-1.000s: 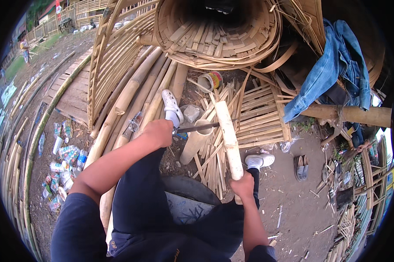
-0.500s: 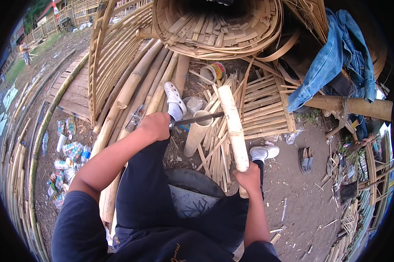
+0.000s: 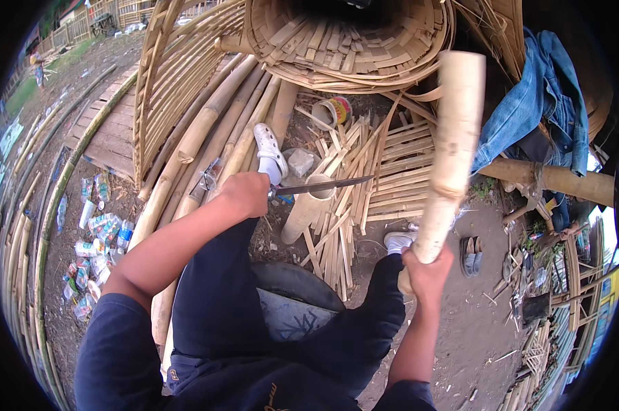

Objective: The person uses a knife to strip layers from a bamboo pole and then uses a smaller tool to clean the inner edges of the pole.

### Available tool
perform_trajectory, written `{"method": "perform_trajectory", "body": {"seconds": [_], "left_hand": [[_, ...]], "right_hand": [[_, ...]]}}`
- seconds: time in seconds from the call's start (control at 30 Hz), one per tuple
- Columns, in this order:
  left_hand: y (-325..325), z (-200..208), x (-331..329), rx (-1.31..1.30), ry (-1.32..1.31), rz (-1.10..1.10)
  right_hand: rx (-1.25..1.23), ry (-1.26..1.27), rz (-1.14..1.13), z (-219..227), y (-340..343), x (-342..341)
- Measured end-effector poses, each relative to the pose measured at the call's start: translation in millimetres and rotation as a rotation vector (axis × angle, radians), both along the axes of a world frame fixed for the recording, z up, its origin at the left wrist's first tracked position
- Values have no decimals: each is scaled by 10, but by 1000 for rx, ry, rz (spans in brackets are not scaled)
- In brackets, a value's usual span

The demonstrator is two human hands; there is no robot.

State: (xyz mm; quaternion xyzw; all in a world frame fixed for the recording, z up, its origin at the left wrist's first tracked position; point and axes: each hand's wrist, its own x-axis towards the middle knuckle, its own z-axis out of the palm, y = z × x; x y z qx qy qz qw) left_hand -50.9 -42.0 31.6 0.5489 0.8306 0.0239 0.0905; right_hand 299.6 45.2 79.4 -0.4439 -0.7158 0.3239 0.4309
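Observation:
My left hand [image 3: 246, 195] is closed round the handle of a long dark knife [image 3: 350, 183], its blade pointing right. The blade crosses the rim of an upright bamboo tube [image 3: 301, 220] between my feet; I cannot tell how far into the tube it sits. My right hand [image 3: 429, 270] grips the lower end of a thick bamboo club [image 3: 453, 137]. That club is raised, tilted to the right, apart from the blade. Split bamboo strips [image 3: 340, 236] lie in a heap beside the tube.
Long bamboo poles [image 3: 203, 140] lie at my left, near plastic litter [image 3: 97, 250]. A large woven basket [image 3: 337, 75] is ahead, with a small bucket [image 3: 332, 111] below it. Denim clothing [image 3: 529, 103] hangs at right above a pair of shoes [image 3: 470, 256].
My right hand has lifted the bamboo club up and to the right, away from the blade, whose tip now shows. My left hand and the knife have hardly moved.

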Motion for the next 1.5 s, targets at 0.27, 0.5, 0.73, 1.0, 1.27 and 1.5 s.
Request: {"method": "perform_trajectory", "body": {"seconds": [0.27, 0.5, 0.73, 1.0, 1.27, 1.5], "left_hand": [[90, 124, 258, -53, -26, -52], [-31, 296, 55, -19, 67, 29], [-83, 264, -14, -57, 72, 28], [-42, 226, 64, -10, 39, 41], [-29, 198, 49, 17, 84, 26], [62, 374, 151, 1, 135, -58]], "right_hand": [[-285, -699, -136, -1482, 126, 73], [-332, -522, -38, -1362, -59, -201], [-305, -554, -9, -1397, -68, -186], [-197, -293, 24, -854, 85, -203], [248, 698, 51, 296, 5, -285], [-295, -556, -95, -2019, 129, -197]]}}
